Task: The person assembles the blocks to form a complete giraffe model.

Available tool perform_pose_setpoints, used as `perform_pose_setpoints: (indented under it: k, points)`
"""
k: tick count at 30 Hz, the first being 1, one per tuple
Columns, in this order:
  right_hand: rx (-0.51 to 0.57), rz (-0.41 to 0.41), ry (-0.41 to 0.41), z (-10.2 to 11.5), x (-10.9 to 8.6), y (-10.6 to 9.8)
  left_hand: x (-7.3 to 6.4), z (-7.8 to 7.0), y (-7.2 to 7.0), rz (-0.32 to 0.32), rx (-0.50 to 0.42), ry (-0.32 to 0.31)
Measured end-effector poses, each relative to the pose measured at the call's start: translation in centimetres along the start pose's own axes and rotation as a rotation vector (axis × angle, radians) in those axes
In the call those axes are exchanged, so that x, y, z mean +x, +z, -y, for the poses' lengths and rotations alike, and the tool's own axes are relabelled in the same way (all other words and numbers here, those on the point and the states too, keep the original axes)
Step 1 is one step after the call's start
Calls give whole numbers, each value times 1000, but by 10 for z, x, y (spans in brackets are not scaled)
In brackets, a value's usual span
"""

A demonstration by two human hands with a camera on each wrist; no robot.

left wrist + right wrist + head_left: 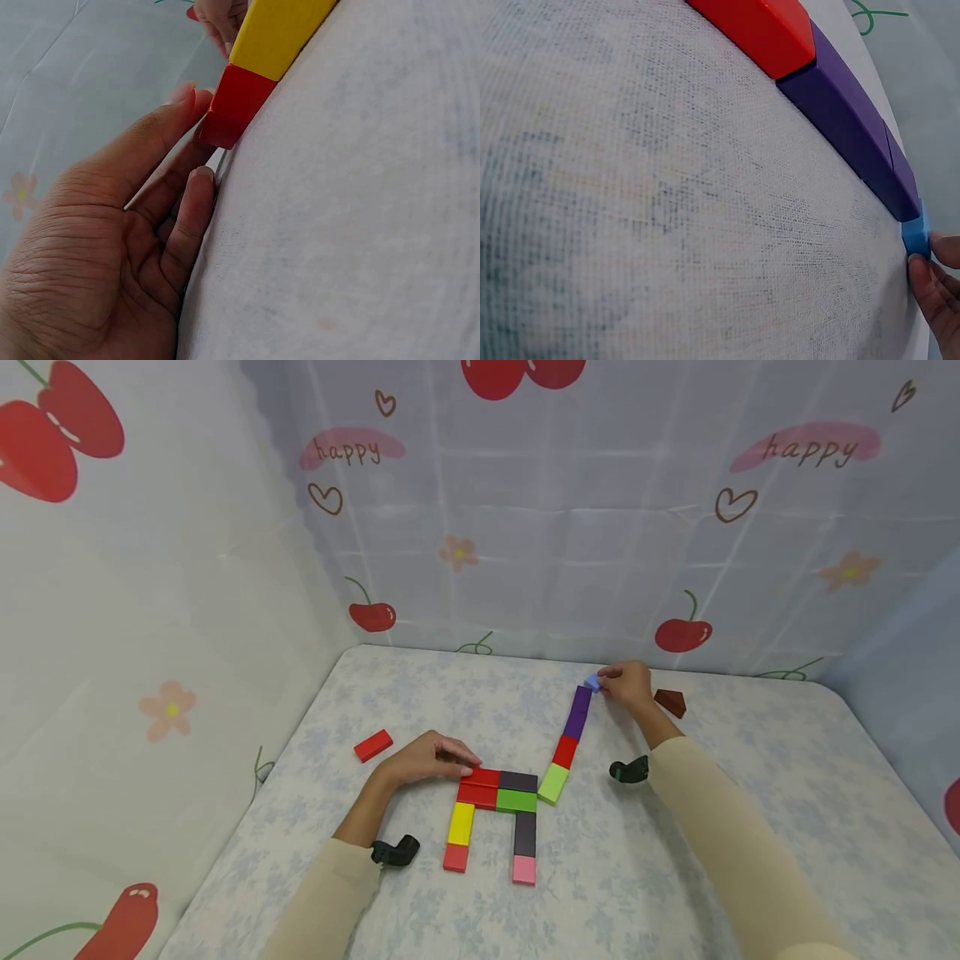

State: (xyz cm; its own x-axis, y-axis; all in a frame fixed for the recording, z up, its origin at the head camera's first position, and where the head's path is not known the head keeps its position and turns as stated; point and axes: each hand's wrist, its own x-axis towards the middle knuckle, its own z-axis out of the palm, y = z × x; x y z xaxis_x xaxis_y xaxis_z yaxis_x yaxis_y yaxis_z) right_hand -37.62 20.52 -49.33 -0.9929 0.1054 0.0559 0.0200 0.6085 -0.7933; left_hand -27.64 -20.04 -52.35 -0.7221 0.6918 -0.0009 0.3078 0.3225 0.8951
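My right hand (628, 683) pinches a small blue block (592, 682) between thumb and fingers, at the far end of a slanting row. In the right wrist view the blue block (915, 236) meets the end of the purple blocks (847, 120). Down that row come a red block (565, 751) and a light green block (553, 783). Beside them lies a body of red blocks (477, 797), a green block (517, 801) and a dark block (518, 782). My left hand (427, 756) rests with loosely extended fingers against the body's left end.
Two legs run toward me: a yellow block (461, 823) with a red one, and a dark block (525, 833) with a pink block (524, 870). A loose red block (373, 745) lies left; a brown triangular block (671, 702) lies right of my right hand. Curtains border the table.
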Motion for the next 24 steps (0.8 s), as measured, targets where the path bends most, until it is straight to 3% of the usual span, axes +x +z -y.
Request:
perform_pose_setpoints:
  k: [16, 24]
  points:
    - [-85, 103, -50, 3, 9, 6, 0, 2, 0, 5, -25, -2]
    - [-60, 116, -45, 2, 11, 8, 1, 2, -1, 5, -22, 2]
